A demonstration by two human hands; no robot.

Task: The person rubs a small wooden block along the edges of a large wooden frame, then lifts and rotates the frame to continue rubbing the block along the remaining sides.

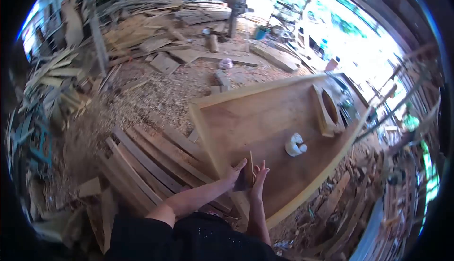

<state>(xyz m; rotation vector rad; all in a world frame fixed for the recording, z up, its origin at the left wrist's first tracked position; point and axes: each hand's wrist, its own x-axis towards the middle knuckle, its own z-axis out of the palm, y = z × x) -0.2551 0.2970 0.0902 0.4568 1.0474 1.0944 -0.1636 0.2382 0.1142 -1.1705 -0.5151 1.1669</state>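
Note:
My left hand (235, 172) is closed on a dark flat piece (242, 181), its thumb pointing up along the edge. Close beside it, my right hand (258, 180) has a thin wooden strip (251, 160) upright against its palm side, with some fingertips raised. Both hands are over the near corner of a large shallow wooden frame with a panel bottom (241, 119). A white roll-shaped object (295, 145) lies on that panel, to the right of my hands.
A wooden piece with an oval opening (327, 111) rests at the panel's far right. Long boards (156, 159) lie to the left of the frame. Wood shavings (151, 98) cover the ground, and stacked planks (137, 29) stand behind. A blue bucket (260, 33) is at the back.

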